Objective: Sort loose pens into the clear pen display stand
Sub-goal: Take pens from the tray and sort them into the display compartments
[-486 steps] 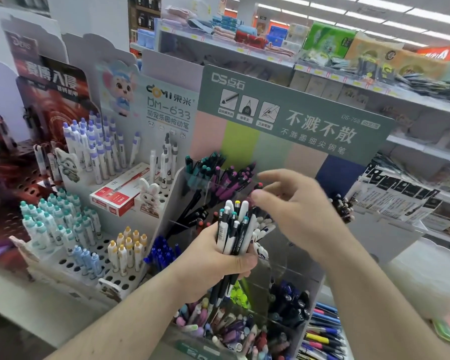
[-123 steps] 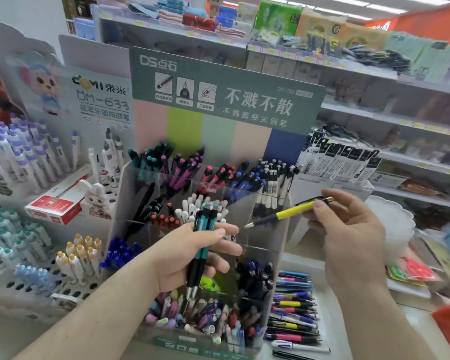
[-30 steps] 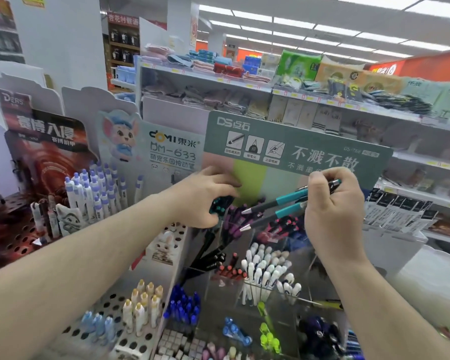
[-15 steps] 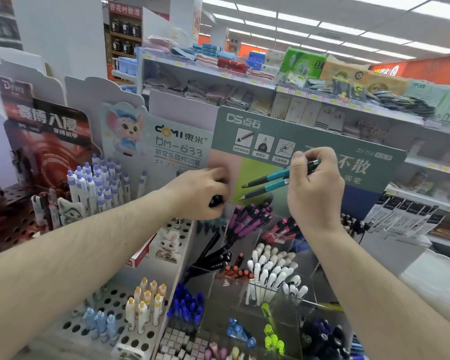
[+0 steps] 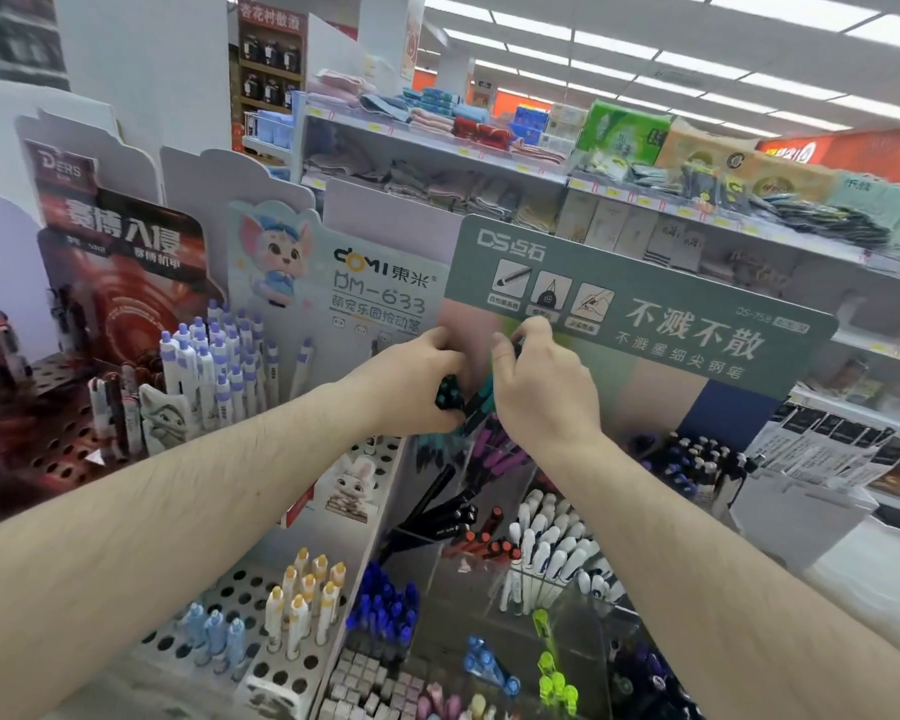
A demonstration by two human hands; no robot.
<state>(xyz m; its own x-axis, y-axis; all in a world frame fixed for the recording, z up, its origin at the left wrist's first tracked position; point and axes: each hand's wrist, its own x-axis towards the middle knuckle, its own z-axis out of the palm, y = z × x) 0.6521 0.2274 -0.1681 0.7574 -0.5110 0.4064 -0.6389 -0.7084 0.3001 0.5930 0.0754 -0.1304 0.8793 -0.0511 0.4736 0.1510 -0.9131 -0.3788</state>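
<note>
We see both hands raised to the top rear row of the clear pen stand [image 5: 567, 605], in front of its green header card [image 5: 645, 314]. The left hand [image 5: 417, 387] has its fingers curled round a bunch of teal pens [image 5: 449, 393]; their dark cap ends show below the palm. The right hand [image 5: 544, 387] is just beside it, fingers bent, and pinches two teal pens [image 5: 481, 400] that slant down and to the left into the gap between the hands. The lower ends of these pens point towards the top left compartment of the stand, where more teal pens [image 5: 430, 446] stand. We cannot tell whether the held pens touch those.

In the stand we note these groups:
- purple pens [image 5: 494, 454] in the compartment next to the teal ones;
- black pens [image 5: 437, 511] one row lower on the left;
- red-capped pens [image 5: 484, 545] beside the black ones;
- white pens [image 5: 552, 553] to the right of the red ones;
- blue pens [image 5: 385, 605] lower left;
- neon green pens [image 5: 554, 678] at the bottom.

To the left of the stand a white rack with holes [image 5: 230, 605] holds yellow-capped pens [image 5: 305, 600] and pale blue pens [image 5: 214, 634]. Behind it stands a card with a cartoon mouse [image 5: 274, 252]. Store shelves [image 5: 437, 148] with folded cloths run behind the displays.
</note>
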